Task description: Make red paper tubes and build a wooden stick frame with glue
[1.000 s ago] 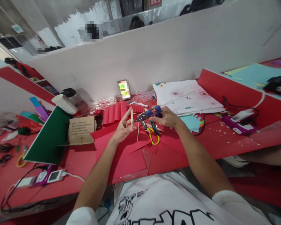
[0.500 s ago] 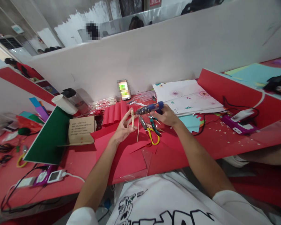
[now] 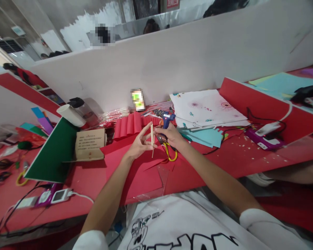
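Note:
My left hand [image 3: 141,143] pinches a pair of thin, pale wooden sticks [image 3: 152,133], held upright side by side between thumb and fingers. From the right, my right hand [image 3: 171,135] brings closed fingertips against the sticks. Just beyond it is a blue hot glue gun [image 3: 167,117], nozzle pointing left, apparently resting on the table clutter. Below my right hand lie scissors with yellow handles [image 3: 171,152], their blades partly covered. Red paper sheets [image 3: 135,170] spread beneath both hands. Another thin stick [image 3: 153,152] shows below the pair.
Rolled red paper [image 3: 127,125] and a lit phone [image 3: 138,100] stand toward the partition. At left are a cardboard box [image 3: 90,145] and green board [image 3: 52,152]. White printed sheets [image 3: 206,107] and a purple power strip [image 3: 263,139] with cables lie right.
My right hand has let go of the glue gun, which now sits farther back, and has moved down-left to the sticks. My left hand has shifted slightly right with them.

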A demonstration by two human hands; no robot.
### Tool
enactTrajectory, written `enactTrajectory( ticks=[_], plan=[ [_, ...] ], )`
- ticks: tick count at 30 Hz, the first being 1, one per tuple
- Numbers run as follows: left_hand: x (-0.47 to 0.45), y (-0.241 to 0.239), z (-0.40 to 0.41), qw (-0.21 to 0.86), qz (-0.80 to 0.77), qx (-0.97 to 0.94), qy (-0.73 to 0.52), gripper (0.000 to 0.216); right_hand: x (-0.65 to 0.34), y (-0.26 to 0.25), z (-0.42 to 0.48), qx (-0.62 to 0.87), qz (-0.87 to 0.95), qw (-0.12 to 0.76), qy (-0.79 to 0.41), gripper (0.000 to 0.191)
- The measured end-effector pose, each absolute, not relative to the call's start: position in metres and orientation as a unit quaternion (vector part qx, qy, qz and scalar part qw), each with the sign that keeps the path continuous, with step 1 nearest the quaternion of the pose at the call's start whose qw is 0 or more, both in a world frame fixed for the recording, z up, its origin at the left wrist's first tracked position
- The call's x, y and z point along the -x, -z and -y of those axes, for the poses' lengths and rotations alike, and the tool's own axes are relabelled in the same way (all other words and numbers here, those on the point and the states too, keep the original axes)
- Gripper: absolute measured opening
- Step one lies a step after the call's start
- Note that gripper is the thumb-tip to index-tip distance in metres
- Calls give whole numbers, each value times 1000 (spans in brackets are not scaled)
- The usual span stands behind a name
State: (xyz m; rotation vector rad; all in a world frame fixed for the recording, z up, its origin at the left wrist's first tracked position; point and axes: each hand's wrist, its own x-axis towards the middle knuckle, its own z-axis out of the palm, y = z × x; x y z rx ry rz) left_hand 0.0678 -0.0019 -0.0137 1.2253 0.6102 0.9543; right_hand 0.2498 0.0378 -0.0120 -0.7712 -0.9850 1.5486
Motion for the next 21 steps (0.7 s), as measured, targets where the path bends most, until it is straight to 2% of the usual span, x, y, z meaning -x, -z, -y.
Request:
enactTrajectory(
  ticks=[14, 21],
  plan=[
    [-70, 14, 2, 675, -267, -553, -409, 128, -248, 13, -39, 421, 427, 552, -580, 27],
    [-72, 11, 4, 684, -256, -560, -391, 129, -254, 21, -51, 399, 425, 607, -541, 29]
  ],
)
